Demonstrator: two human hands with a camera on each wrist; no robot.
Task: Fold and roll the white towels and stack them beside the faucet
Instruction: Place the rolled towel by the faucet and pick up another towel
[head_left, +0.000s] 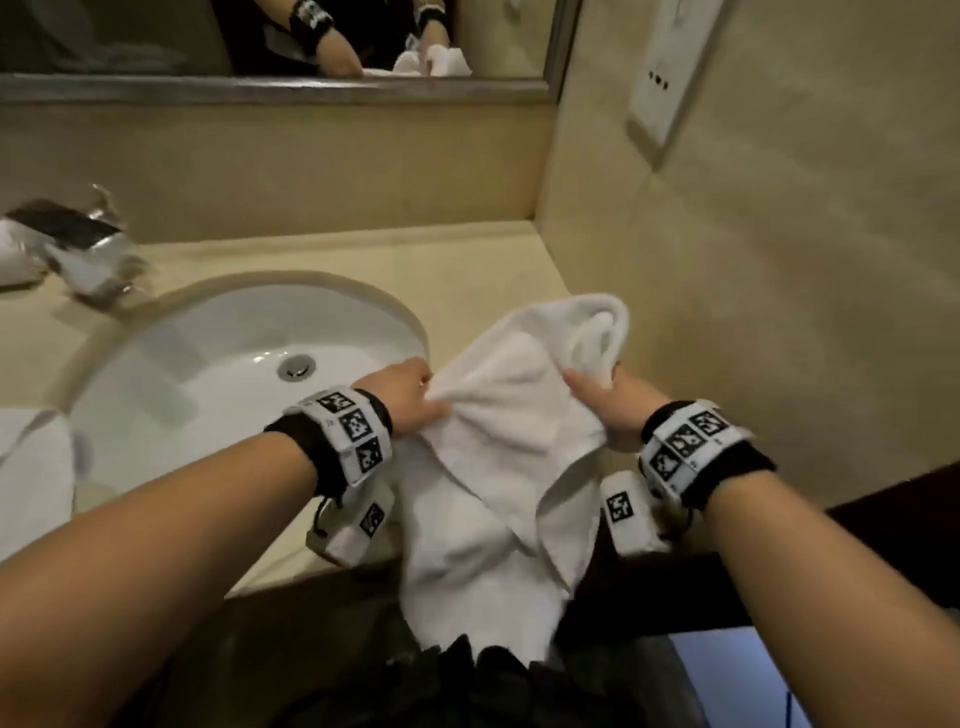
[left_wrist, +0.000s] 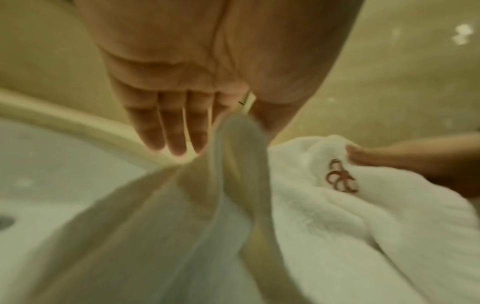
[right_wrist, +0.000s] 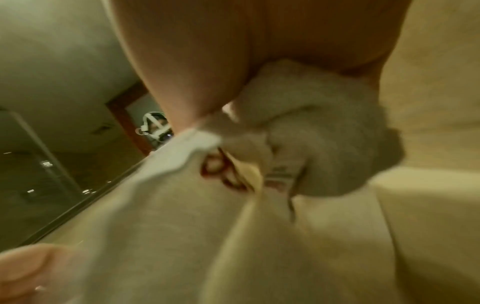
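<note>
A white towel (head_left: 509, 415) is stretched between my hands above the counter, right of the sink, with its lower part hanging over the counter's front edge. My left hand (head_left: 428, 395) pinches its left edge between thumb and forefinger; the other fingers (left_wrist: 171, 127) point straight down. My right hand (head_left: 597, 387) grips the right edge, and cloth is bunched in that palm (right_wrist: 311, 133). A red embroidered logo (left_wrist: 340, 179) shows near the right hand's fingertip. The chrome faucet (head_left: 88, 254) stands at the far left behind the basin.
The white sink basin (head_left: 171, 395) lies left of the towel. Another white cloth (head_left: 31, 478) lies at the left edge. A beige counter (head_left: 483, 260) runs to the side wall, which carries a socket plate (head_left: 670, 78). A mirror (head_left: 130, 36) hangs above.
</note>
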